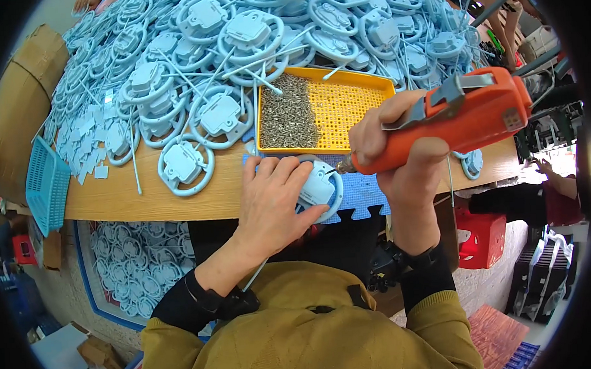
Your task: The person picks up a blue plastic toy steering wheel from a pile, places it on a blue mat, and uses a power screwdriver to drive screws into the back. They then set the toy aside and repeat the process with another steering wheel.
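My right hand (401,148) is wrapped round an orange electric screwdriver (459,123), held slanted with its tip pointing down and left. The tip meets a light blue ring-shaped plastic part (320,187) with a boxy centre, or is just over it; I cannot tell which. Spread over the left side of that part, my left hand (273,192) holds it against a blue foam mat (361,192), its thumb along the near rim. Just beyond, a yellow perforated tray (345,108) carries a heap of small metal screws (286,113) on its left side.
Many matching blue parts (248,30) with thin rods are piled across the wooden table (120,200). Small pale squares (86,143) and a blue basket (47,183) are at left. Below stands a bin of blue parts (139,261). A red stool (479,236) is at right.
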A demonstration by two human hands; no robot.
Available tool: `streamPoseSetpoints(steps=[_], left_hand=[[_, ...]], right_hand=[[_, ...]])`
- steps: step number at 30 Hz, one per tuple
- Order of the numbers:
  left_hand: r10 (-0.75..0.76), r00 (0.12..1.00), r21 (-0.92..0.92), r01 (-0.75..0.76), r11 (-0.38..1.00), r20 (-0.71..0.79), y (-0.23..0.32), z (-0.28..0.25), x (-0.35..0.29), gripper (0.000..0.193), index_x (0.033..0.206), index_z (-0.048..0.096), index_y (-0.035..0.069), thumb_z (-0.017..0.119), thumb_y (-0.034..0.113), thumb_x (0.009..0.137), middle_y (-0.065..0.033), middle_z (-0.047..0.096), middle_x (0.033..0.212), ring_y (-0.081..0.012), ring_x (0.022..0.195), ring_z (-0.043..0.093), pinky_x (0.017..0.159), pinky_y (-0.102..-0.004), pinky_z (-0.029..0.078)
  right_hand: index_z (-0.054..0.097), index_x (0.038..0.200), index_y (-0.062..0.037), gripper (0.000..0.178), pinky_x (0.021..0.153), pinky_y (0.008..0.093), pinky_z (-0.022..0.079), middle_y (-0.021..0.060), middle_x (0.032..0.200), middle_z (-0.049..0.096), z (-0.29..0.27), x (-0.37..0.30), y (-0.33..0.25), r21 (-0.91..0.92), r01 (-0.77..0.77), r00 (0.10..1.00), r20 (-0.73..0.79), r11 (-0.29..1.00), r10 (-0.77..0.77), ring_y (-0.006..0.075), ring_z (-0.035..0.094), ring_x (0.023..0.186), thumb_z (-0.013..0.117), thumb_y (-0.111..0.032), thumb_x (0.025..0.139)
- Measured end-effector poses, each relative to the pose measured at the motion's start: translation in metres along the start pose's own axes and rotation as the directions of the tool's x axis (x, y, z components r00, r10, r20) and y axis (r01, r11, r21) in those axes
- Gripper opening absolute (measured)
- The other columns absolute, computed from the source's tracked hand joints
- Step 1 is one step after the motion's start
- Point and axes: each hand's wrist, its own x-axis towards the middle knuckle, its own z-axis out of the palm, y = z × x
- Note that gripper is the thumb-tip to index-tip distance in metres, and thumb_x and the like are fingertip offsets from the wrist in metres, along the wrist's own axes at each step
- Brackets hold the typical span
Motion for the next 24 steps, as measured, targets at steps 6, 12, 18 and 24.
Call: streamPoseSetpoints(steps=[6, 12, 18, 24], left_hand=[[-0.004, 1.0, -0.01, 0.004, 1.0, -0.004, -0.004, 0.001, -0.001, 0.053, 0.104, 0.058, 0.006, 0.079, 0.029, 0.061, -0.0061, 0.055, 0.096, -0.0254, 0.092, 0.05, 0.089, -0.0419, 0.033], [-0.082, 0.997, -0.001, 0.082, 0.997, -0.005, -0.008, -0.011, -0.007, 0.049, 0.097, 0.057, 0.006, 0.078, 0.029, 0.059, -0.0097, 0.055, 0.098, -0.0298, 0.094, 0.051, 0.087, -0.0439, 0.036], [-0.028, 1.0, -0.022, 0.028, 0.999, 0.004, 0.011, 0.011, -0.005, 0.049, 0.094, 0.057, 0.002, 0.075, 0.033, 0.06, -0.013, 0.053, 0.099, -0.0319, 0.102, 0.047, 0.093, -0.0486, 0.033], [-0.069, 0.991, -0.058, 0.063, 0.996, -0.117, 0.001, -0.04, -0.054, 0.041, 0.081, 0.056, 0.004, 0.075, 0.032, 0.058, -0.0137, 0.055, 0.088, -0.0334, 0.088, 0.053, 0.082, -0.0436, 0.041]], right_hand=[[0.047, 0.097, -0.0054, 0.059, 0.048, 0.0276, 0.042, 0.0054, 0.067, 0.052, 0.006, -0.001, 0.016, -0.034, -0.038, 0.999, 0.038, 0.999, 0.039, 0.0158, 0.05, 0.055, 0.065, -0.059, 0.078], [0.046, 0.097, -0.0103, 0.053, 0.046, 0.0279, 0.038, 0.003, 0.067, 0.047, 0.021, 0.001, 0.028, 0.009, -0.067, 0.997, 0.04, 0.998, 0.066, 0.0154, 0.046, 0.055, 0.068, -0.054, 0.077], [0.048, 0.098, -0.0094, 0.049, 0.043, 0.0248, 0.033, 0.0005, 0.062, 0.044, -0.006, -0.005, 0.025, 0.01, 0.061, 0.996, 0.068, 0.998, -0.061, 0.0113, 0.04, 0.05, 0.066, -0.052, 0.081], [0.047, 0.094, -0.0085, 0.052, 0.049, 0.0234, 0.034, -0.0007, 0.064, 0.043, 0.001, 0.011, -0.009, 0.254, 0.072, 0.984, 0.142, 0.965, -0.111, 0.0102, 0.038, 0.05, 0.063, -0.056, 0.08]])
